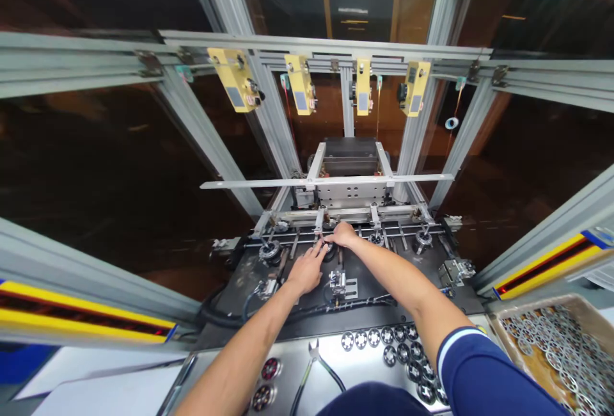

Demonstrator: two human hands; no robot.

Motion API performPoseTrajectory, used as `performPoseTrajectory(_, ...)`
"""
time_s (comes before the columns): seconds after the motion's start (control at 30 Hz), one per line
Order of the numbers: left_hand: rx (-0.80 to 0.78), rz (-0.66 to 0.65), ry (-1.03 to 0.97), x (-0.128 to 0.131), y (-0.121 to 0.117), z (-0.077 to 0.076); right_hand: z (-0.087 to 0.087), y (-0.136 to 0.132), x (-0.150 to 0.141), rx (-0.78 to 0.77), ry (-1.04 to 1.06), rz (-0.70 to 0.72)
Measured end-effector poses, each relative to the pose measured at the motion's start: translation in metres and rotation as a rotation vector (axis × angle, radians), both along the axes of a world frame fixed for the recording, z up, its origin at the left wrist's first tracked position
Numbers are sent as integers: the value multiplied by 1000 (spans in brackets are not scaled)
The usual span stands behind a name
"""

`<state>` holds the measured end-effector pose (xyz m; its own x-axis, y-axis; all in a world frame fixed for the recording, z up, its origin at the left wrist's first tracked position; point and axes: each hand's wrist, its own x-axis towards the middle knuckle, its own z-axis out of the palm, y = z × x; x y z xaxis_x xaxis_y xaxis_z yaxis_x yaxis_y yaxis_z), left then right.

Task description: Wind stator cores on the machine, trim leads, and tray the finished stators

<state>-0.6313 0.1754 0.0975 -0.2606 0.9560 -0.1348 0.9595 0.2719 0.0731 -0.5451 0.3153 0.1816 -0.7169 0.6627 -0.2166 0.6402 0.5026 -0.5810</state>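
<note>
Both my hands meet at the second fixture from the left on the black machine plate [268, 285]. My left hand [306, 270] reaches forward with its fingers stretched out, the tips at the near left side of a dark round part [329, 252]. My right hand [343, 235] is bent over the far side of that part, its fingers curled in and pointing left; what they pinch is hidden. Similar round metal parts sit in the fixtures to each side: one at far left [270, 251], one partly behind my right forearm [377, 239], and one at far right [423, 241].
Cutting pliers [314, 353] lie on the metal tray [330, 345] in front. Several round parts [374, 338] stand right of them; two reddish-dark ones [271, 368] stand left. A box [582, 304] of metal rings is at right. Yellow light-curtain bars [86, 313] flank the opening.
</note>
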Motion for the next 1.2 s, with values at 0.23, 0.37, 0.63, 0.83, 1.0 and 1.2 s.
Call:
performPoseTrajectory(0.23, 50, -22, 59, 1, 0, 6, 48, -38, 118, -174, 284, 174)
performPoseTrajectory(0.37, 81, -33, 89, 3, 0, 6, 38, -72, 235, -202, 416, -29)
performPoseTrajectory(0.63, 90, -37, 157, 17, 2, -3, -22, -148, 366, -346, 435, -456)
performPoseTrajectory(0.83, 186, -56, 190, 13, -13, 46, -35, -175, 392, -396, 502, -579)
performPoseTrajectory(1.0, 273, -161, 125, 69, 17, 64, -27, -149, 398, -220, 440, -524)
performPoseTrajectory(1.2, 199, -103, 20, 141, 77, 13, 16, -26, 327, 1, 349, -284)
